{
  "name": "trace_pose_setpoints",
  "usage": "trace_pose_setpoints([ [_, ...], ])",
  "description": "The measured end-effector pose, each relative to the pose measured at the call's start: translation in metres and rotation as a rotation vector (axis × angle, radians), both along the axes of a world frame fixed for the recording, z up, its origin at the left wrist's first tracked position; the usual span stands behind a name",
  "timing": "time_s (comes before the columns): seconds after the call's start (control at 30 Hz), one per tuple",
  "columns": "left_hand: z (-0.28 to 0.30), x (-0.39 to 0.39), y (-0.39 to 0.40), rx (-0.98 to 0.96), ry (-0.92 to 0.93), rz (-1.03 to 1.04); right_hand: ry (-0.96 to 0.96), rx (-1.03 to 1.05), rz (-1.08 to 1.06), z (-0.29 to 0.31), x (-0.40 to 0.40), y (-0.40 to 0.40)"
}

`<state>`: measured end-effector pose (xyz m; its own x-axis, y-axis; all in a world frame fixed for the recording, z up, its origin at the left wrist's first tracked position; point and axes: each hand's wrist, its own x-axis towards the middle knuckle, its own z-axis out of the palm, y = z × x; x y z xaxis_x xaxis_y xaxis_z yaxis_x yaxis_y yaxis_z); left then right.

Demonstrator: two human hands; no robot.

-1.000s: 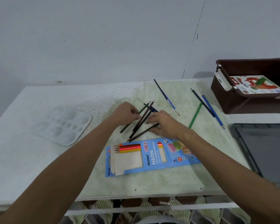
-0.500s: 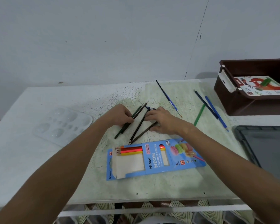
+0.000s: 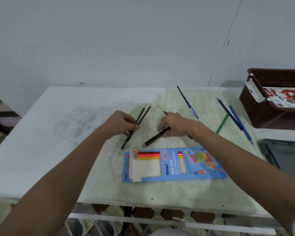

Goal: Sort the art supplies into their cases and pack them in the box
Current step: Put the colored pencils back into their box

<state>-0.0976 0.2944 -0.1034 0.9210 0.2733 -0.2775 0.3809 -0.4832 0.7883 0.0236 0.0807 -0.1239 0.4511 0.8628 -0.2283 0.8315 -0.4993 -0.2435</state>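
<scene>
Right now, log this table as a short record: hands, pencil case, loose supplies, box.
left hand: grips two dark pencils, lifted at a slant
right hand: holds more dark pencils, tips toward the case
pencil case: blue, flat, open; red, orange, yellow pencils inside
loose supplies: paintbrush, green pencil, two blue pencils
palette: clear, left of hands
box: brown, far right, holds a printed pack

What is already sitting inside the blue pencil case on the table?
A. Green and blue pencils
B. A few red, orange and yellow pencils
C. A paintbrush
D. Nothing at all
B: red, orange and yellow pencils show through the window of the blue pencil case.
</scene>
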Motion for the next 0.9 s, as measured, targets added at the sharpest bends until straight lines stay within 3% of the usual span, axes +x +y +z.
trace_pose_setpoints([
  [0.13,0.017,-0.022,-0.004,-0.084,-0.084,0.089,0.156,0.072,-0.071,0.001,-0.005,-0.003],
  [0.27,0.039,-0.045,-0.026,-0.326,-0.196,0.199,0.174,0.135,-0.128,0.002,-0.016,-0.004],
  [0.47,0.019,-0.086,-0.089,-0.506,-0.166,0.393,0.261,0.381,-0.315,0.013,-0.041,-0.017],
  [0.7,-0.023,-0.108,-0.099,-0.334,-0.223,0.677,0.673,0.357,-0.485,0.014,-0.086,-0.044],
  [0.9,-0.035,-0.124,-0.092,-0.076,-0.21,0.732,0.665,0.362,-0.566,0.005,-0.095,-0.047],
])
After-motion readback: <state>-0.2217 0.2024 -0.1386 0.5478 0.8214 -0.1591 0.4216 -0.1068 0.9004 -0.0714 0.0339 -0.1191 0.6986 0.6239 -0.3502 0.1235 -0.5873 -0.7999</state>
